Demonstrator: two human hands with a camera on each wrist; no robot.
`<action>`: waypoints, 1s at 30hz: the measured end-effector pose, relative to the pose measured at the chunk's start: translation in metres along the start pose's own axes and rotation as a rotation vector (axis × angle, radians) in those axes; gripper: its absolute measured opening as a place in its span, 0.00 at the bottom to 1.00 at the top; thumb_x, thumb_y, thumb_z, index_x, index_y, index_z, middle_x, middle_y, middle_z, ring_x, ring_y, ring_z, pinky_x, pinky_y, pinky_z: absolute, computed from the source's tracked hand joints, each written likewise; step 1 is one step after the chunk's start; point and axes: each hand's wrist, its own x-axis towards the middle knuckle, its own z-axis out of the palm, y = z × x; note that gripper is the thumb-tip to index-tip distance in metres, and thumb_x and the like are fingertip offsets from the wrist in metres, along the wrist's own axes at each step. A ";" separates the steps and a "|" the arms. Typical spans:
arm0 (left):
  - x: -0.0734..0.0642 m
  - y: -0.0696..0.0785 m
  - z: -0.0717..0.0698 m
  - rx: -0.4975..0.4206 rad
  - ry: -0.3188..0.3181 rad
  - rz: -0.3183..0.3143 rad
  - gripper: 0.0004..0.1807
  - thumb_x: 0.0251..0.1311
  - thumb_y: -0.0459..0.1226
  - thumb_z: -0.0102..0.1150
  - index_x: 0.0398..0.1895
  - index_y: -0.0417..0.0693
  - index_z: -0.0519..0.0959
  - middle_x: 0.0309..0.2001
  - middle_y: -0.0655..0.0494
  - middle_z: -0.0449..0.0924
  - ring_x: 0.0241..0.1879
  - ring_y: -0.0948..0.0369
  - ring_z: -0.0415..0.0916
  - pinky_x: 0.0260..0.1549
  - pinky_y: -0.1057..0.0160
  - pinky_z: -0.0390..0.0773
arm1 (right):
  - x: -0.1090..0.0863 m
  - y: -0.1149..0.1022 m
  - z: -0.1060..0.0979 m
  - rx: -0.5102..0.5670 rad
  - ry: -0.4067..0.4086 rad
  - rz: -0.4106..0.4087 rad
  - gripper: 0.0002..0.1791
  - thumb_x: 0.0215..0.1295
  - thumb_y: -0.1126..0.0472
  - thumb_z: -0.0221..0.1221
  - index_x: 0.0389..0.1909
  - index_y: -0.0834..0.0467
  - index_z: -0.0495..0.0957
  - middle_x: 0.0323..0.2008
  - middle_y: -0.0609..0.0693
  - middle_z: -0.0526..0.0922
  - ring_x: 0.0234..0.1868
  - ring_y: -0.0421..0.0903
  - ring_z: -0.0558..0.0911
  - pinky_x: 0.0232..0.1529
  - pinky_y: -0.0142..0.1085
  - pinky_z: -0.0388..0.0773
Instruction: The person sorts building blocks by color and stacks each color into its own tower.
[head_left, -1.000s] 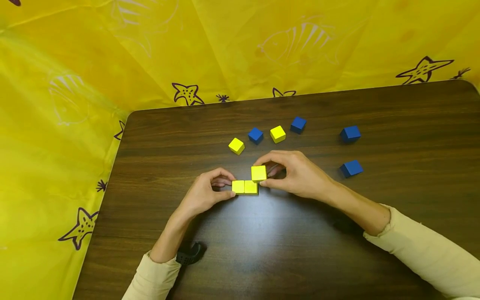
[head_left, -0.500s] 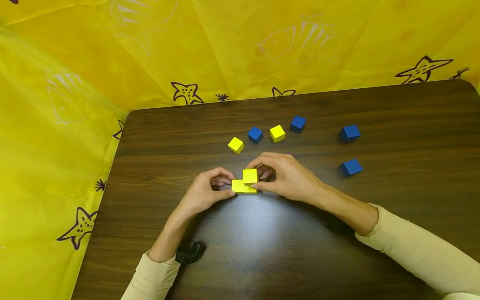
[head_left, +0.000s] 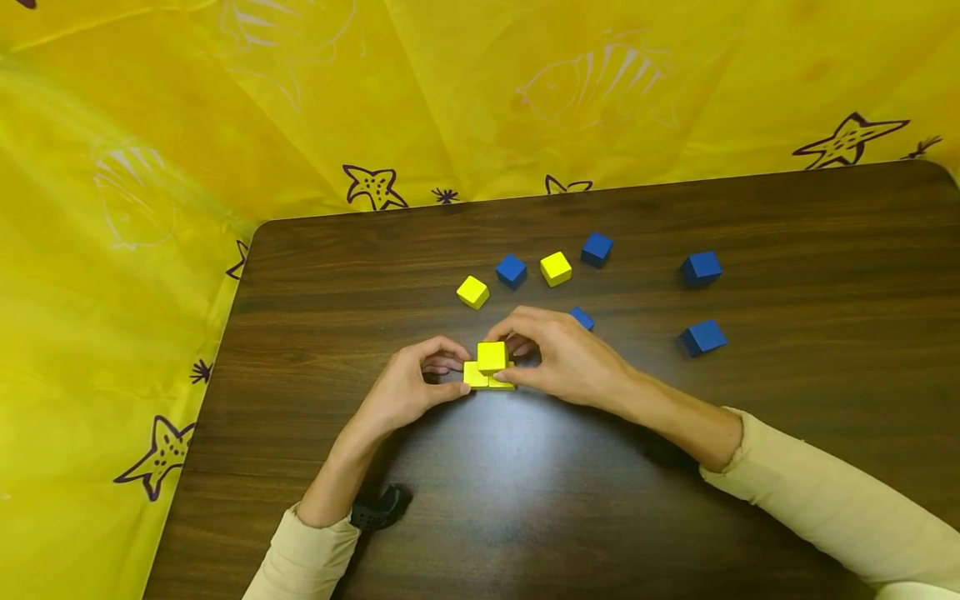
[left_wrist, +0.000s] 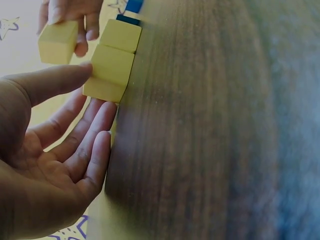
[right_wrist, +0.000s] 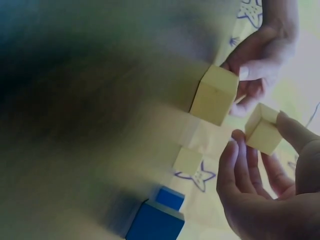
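Note:
Two yellow cubes stand side by side on the table, the left cube [head_left: 474, 377] touching the right cube [head_left: 501, 383]. At the left end, my left hand [head_left: 408, 385] holds the left cube between thumb and fingers. My right hand [head_left: 573, 358] pinches a third yellow cube [head_left: 492, 357] by thumb and fingertips. That cube hangs over the pair, with a gap beneath it in the left wrist view. From the right wrist, the held cube [right_wrist: 263, 129] appears raised off the table, and the pair shows partly as one yellow block [right_wrist: 215, 95].
Behind the hands lie a yellow cube [head_left: 472, 292], a blue cube [head_left: 512, 271], another yellow cube [head_left: 556, 268] and another blue cube [head_left: 597, 249]. Two blue cubes [head_left: 702, 268] sit farther right. One blue cube [head_left: 582, 318] is partly hidden behind my right hand. Yellow cloth [head_left: 450, 83] hangs beyond the table.
My right hand has carried its yellow cube left, from beyond the pair's right end to above its middle. A blue cube behind that hand has come into view. The left hand stays put.

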 end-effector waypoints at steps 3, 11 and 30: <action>0.000 -0.001 0.000 -0.002 -0.007 0.000 0.18 0.52 0.30 0.74 0.46 0.44 0.81 0.45 0.50 0.83 0.47 0.54 0.81 0.53 0.54 0.80 | 0.000 0.000 0.003 0.004 -0.014 -0.002 0.20 0.54 0.64 0.73 0.49 0.55 0.81 0.46 0.44 0.80 0.44 0.38 0.83 0.46 0.32 0.83; -0.003 -0.001 -0.001 0.003 -0.020 -0.015 0.19 0.53 0.31 0.74 0.48 0.43 0.80 0.45 0.49 0.83 0.47 0.54 0.81 0.53 0.53 0.79 | 0.003 -0.002 0.010 -0.028 -0.037 0.004 0.19 0.57 0.59 0.73 0.49 0.53 0.81 0.44 0.42 0.80 0.44 0.38 0.83 0.45 0.31 0.83; -0.005 0.007 -0.009 -0.110 -0.049 -0.014 0.21 0.51 0.27 0.73 0.49 0.43 0.79 0.47 0.47 0.81 0.45 0.54 0.83 0.48 0.61 0.83 | 0.009 -0.006 0.020 -0.145 -0.043 -0.004 0.18 0.57 0.57 0.72 0.48 0.52 0.82 0.42 0.41 0.81 0.43 0.39 0.80 0.45 0.32 0.79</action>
